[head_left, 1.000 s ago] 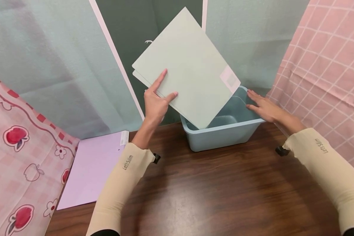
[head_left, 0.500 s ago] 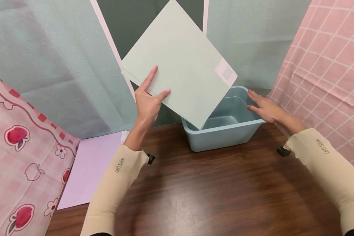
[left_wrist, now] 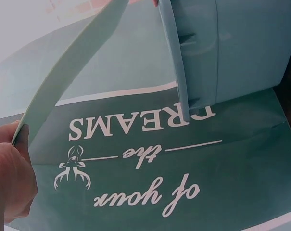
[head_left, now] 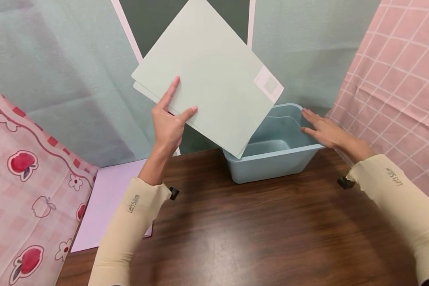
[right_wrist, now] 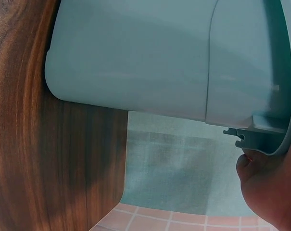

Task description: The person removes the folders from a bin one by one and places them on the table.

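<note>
In the head view, my left hand (head_left: 168,125) holds a pale green folder (head_left: 207,75), thumb and index finger on its front face. The folder tilts on one corner, with a white label (head_left: 269,84) near its right corner. Its lowest corner overlaps the front left rim of a blue plastic bin (head_left: 275,169); contact there is unclear. My right hand (head_left: 325,129) holds the bin's right rim, thumb on the inner side. From the right wrist view, curled fingers (right_wrist: 260,178) lie under the rim. In the left wrist view the folder (left_wrist: 63,77) appears edge-on.
A lilac folder (head_left: 111,198) lies flat at the left of the dark wooden table (head_left: 236,230). Behind hangs a grey-green cloth (head_left: 307,47). Pink patterned cloth (head_left: 25,190) borders the left side, and pink checked cloth (head_left: 400,91) the right.
My left hand has moved left with the green folder, whose upper corner now reaches the top of the view. My right hand has stayed on the bin's rim, and the bin has not moved.
</note>
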A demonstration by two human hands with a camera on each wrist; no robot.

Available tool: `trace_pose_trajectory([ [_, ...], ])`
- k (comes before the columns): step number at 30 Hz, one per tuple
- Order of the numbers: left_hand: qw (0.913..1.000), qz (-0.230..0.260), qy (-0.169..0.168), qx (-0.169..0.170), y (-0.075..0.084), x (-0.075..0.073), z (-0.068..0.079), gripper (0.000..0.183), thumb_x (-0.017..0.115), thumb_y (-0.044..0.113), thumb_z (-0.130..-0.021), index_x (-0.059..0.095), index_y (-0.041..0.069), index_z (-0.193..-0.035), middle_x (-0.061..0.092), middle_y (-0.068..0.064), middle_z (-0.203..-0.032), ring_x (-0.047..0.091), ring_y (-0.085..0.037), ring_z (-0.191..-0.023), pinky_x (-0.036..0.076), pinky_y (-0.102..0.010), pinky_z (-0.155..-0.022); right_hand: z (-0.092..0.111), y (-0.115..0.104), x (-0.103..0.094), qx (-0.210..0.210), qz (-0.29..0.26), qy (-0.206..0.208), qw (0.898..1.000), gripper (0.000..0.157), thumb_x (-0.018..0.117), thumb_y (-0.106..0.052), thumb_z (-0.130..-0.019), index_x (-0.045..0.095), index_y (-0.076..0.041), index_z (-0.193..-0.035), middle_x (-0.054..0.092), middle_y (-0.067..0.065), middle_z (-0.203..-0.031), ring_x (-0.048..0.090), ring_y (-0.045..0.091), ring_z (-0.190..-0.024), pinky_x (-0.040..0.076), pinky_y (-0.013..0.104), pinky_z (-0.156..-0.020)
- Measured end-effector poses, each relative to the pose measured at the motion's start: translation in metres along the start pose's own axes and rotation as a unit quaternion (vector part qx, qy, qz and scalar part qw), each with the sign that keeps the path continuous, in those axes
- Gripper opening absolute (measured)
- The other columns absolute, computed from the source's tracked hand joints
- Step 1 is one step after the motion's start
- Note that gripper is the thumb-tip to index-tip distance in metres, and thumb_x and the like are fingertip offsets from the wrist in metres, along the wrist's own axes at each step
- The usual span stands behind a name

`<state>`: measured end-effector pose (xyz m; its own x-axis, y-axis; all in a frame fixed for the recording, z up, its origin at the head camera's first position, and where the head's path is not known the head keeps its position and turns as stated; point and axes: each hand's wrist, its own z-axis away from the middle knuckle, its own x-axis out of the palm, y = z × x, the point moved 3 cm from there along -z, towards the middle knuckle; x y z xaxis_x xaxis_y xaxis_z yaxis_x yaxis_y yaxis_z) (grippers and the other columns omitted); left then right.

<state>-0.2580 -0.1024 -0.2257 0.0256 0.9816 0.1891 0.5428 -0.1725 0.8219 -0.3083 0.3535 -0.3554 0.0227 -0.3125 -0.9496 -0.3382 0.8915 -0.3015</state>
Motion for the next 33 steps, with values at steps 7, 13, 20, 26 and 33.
trace_pose_trajectory([
  [7,1.0000,-0.001,-0.002,-0.001,0.009,-0.013,0.004,0.077,0.075,-0.019,-0.070,0.058,0.013,-0.138,0.056,0.001,-0.140,0.058,-0.020,-0.120,0.053,-0.031,-0.093,-0.001,-0.002,-0.001,-0.001,0.002,-0.006,1.000,0.072,0.041,-0.041,-0.103,0.013,0.002,-0.155,0.002,0.016,-0.163,0.012,0.049,-0.144,0.010,0.064,-0.114],
  [13,0.9997,0.018,-0.014,0.003,0.010,-0.026,0.003,0.079,0.074,-0.022,-0.068,0.058,0.014,-0.137,0.055,-0.002,-0.141,0.057,-0.023,-0.121,0.053,-0.031,-0.092,0.000,0.001,-0.003,0.000,-0.002,-0.011,1.000,0.073,0.042,-0.041,-0.104,0.013,0.002,-0.155,0.001,0.015,-0.163,0.011,0.048,-0.144,0.009,0.065,-0.114],
  [20,0.9997,0.016,-0.016,-0.005,0.007,-0.047,0.002,0.083,0.076,-0.023,-0.066,0.059,0.018,-0.136,0.054,-0.002,-0.142,0.058,-0.024,-0.120,0.053,-0.030,-0.092,-0.001,0.005,-0.004,-0.004,-0.004,-0.010,1.000,0.072,0.043,-0.040,-0.103,0.015,0.002,-0.154,0.004,0.017,-0.163,0.012,0.047,-0.145,0.010,0.065,-0.114],
  [26,0.9998,0.009,-0.014,-0.012,0.014,-0.063,0.007,0.083,0.076,-0.024,-0.065,0.060,0.017,-0.135,0.055,-0.006,-0.141,0.059,-0.025,-0.118,0.055,-0.028,-0.087,-0.003,0.007,-0.004,-0.004,0.001,-0.008,1.000,0.071,0.043,-0.040,-0.103,0.015,0.002,-0.154,0.005,0.017,-0.163,0.013,0.050,-0.143,0.011,0.066,-0.113],
  [33,0.9994,0.013,-0.017,-0.028,0.021,-0.082,0.010,0.083,0.074,-0.026,-0.064,0.060,0.014,-0.135,0.052,-0.006,-0.144,0.057,-0.025,-0.121,0.055,-0.027,-0.087,-0.002,0.009,-0.003,-0.002,-0.004,-0.012,1.000,0.072,0.041,-0.042,-0.103,0.014,0.001,-0.155,0.006,0.019,-0.162,0.012,0.049,-0.144,0.010,0.066,-0.113],
])
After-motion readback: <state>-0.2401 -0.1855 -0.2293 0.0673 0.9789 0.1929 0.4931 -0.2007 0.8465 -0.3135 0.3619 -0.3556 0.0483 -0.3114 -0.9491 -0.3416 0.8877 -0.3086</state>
